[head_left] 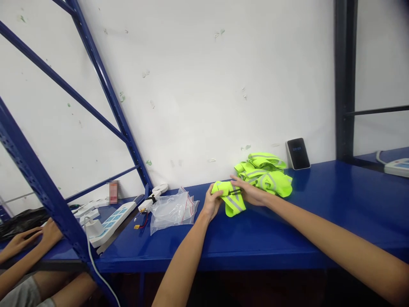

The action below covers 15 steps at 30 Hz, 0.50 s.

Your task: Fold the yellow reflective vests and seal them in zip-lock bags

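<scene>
Just in front of the heap of bright yellow-green fabric (pixel 271 181), a little to its left, is the fluorescent strip (pixel 234 204) which the person has in both hands, above the table. The left hand (pixel 211 204) holds its left end, thumb on top and fingers closed around it; the right hand (pixel 252 194) is at the other end, beside the heap, with its fingers near together and in contact with the dark bands (pixel 235 192), but whether they pinch I cannot tell. I judge the work to be partly done: the upper part of the strip is gathered into a compact band, while one tail with a grey stripe hangs down, not yet folded in. The heap itself lies loose, so its fabric seems not put in order. The blue table (pixel 319 217) is glossy and carries the heap near the white wall (pixel 207 85), which has chipped spots. Just right of the heap leans a small clock display (pixel 298 154); to its left, beyond the hands, lie clear plastic bags (pixel 174 211), and farther left a power strip (pixel 115 224), a blue rack post (pixel 105 85) and another person's hands (pixel 51 231).
</scene>
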Each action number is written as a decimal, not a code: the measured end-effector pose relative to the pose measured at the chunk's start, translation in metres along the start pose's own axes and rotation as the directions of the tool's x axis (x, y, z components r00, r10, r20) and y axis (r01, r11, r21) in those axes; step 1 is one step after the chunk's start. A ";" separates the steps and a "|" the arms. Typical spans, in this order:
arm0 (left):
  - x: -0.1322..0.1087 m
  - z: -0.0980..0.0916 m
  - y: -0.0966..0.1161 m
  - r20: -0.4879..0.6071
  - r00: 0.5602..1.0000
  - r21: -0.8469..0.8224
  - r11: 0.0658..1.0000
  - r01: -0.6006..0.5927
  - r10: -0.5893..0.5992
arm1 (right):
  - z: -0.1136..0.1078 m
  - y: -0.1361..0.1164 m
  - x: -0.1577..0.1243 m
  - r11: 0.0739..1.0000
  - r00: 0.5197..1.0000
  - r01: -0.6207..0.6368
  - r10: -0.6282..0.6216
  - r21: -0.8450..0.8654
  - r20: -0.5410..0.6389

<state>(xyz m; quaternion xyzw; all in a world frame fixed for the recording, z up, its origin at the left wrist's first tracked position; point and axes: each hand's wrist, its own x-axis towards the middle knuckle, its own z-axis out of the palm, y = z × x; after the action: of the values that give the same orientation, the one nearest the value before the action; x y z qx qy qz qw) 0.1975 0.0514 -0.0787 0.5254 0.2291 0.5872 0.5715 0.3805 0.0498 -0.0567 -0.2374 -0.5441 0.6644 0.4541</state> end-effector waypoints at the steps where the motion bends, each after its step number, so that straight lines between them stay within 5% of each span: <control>1: -0.001 0.000 0.000 0.011 1.000 0.016 1.000 -0.002 0.001 | 0.000 0.001 0.000 0.998 0.999 -0.039 0.038 0.043 0.013; 7: 0.002 -0.005 -0.001 0.014 1.000 0.254 0.967 -0.024 0.021 | -0.004 0.007 0.001 0.984 0.991 -0.116 0.105 0.135 0.085; 15: 0.006 -0.010 -0.007 -0.030 0.981 0.501 0.853 -0.149 0.190 | 0.007 0.025 0.009 0.975 0.995 0.010 0.013 0.220 -0.100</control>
<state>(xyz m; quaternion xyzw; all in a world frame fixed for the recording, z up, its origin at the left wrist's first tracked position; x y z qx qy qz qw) 0.1930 0.0619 -0.0864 0.6493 0.3470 0.5768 0.3540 0.3619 0.0535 -0.0767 -0.2192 -0.4432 0.7081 0.5041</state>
